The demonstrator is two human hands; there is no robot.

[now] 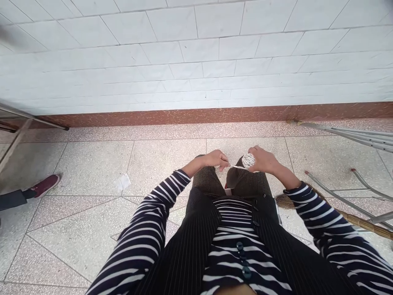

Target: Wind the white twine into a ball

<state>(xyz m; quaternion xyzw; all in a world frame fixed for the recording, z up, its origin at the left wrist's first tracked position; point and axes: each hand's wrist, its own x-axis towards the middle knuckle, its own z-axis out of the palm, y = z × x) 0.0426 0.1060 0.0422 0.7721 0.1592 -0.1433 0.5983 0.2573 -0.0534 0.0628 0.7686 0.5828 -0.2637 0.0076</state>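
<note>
My left hand (216,159) is closed in a pinch on the end of a white cord (238,166) above my left knee. The cord runs across to a small, round white coil of cord (248,159), its surface made of tight ridged windings. My right hand (264,159) is wrapped round the coil from its right side, over my right knee. Part of the coil is hidden behind the fingers. Both hands are level with each other, with the cord drawn nearly straight between them.
A white tiled wall (190,73) with a brown skirting stands in front. Crutches (346,132) lean at the right, near metal legs (331,192) and a straw broom (285,201). At the left are a metal frame (15,143), another person's shoe (47,185) and white paper (123,182) on the floor.
</note>
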